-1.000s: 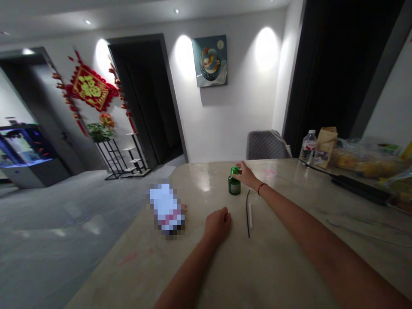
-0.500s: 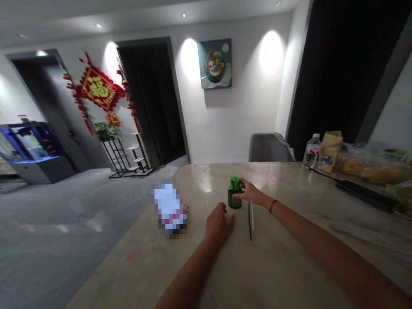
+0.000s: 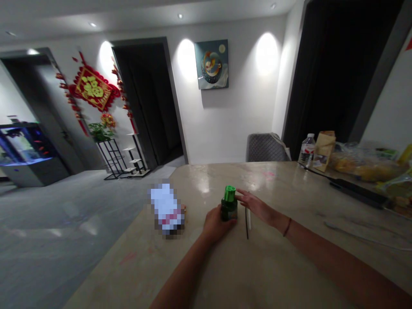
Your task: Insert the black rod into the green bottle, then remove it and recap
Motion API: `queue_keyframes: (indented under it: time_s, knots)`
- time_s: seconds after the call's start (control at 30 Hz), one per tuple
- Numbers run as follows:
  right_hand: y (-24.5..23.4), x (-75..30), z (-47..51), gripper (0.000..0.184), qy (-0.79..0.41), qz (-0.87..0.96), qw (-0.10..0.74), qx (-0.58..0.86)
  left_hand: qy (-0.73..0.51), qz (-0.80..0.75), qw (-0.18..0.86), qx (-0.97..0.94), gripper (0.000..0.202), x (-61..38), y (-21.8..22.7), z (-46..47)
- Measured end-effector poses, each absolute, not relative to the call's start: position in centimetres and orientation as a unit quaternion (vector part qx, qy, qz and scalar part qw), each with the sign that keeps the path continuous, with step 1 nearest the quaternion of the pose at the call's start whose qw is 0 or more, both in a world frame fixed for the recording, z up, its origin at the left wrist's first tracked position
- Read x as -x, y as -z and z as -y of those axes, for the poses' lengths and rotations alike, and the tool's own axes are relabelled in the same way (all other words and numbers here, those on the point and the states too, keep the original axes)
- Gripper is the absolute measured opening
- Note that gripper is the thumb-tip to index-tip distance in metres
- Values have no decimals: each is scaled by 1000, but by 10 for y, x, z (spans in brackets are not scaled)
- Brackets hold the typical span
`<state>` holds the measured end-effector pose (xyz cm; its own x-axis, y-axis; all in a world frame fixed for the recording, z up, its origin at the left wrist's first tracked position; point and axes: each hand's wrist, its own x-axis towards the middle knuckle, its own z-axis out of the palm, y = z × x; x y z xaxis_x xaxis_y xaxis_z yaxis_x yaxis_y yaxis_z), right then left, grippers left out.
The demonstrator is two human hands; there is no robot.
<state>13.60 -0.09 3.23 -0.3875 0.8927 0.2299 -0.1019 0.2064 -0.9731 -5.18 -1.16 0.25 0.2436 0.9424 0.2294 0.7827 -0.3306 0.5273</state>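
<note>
A small dark green bottle (image 3: 229, 211) with a bright green cap (image 3: 229, 193) stands upright on the marbled table (image 3: 257, 270). My left hand (image 3: 215, 224) is wrapped round its lower left side, with the thumb across the front. At the cap's right side is my right hand (image 3: 257, 207), its fingers stretched out and holding nothing; whether the fingertips touch the cap, I cannot tell. Under and beside that hand lie a thin black stick (image 3: 246, 227) and a shorter white stick (image 3: 249, 221), side by side.
To the left lies a pixelated, phone-like object (image 3: 167, 210). At the back right are a water bottle (image 3: 307, 150), a paper bag (image 3: 324, 151), bagged food (image 3: 363, 163) and a black power strip (image 3: 358, 193) with its cable. A grey chair (image 3: 265, 147) stands beyond the far edge.
The green bottle has come nearer to me and slightly left. My left hand has closed round it, while my right hand has let go and its fingers have straightened.
</note>
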Motion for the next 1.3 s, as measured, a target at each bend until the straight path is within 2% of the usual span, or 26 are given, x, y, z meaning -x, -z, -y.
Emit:
queue_keyframes:
  time_s: [0.2,0.3,0.53,0.73,0.87,0.93,0.97,1.07,1.13,1.23,1.3]
  knots:
    - [-29,-146,-5,42,-452,644,475,395,-241,-572,145,-771,44,49,-6,12]
    - [-23,-131,-8,45,-411,628,487,446,-249,-557,144,-779,42,49,-5,12]
    - [-11,-108,28,30,-154,690,557,435,-249,-568,139,-772,47,49,-3,13]
    - [8,-132,8,23,-136,624,581,504,-240,-585,149,-760,46,48,-6,13]
    - [-6,-149,-5,24,-146,608,578,524,-242,-578,148,-765,46,49,-4,11]
    - [-29,-155,6,23,-216,646,513,523,-244,-578,147,-765,46,49,-4,11]
    - [-45,-158,16,24,-268,692,443,503,-245,-579,147,-763,46,49,-4,11]
    - [-90,-170,62,31,-385,837,105,375,-240,-587,151,-758,47,49,-5,11]
    - [-107,-178,95,52,-321,868,-37,376,-237,-590,153,-756,47,48,-5,11]
    - [-94,-189,133,44,-231,875,-146,399,-238,-586,150,-760,47,49,-4,11]
    - [-64,-197,147,34,-216,868,-105,434,-239,-583,143,-763,47,49,-2,10]
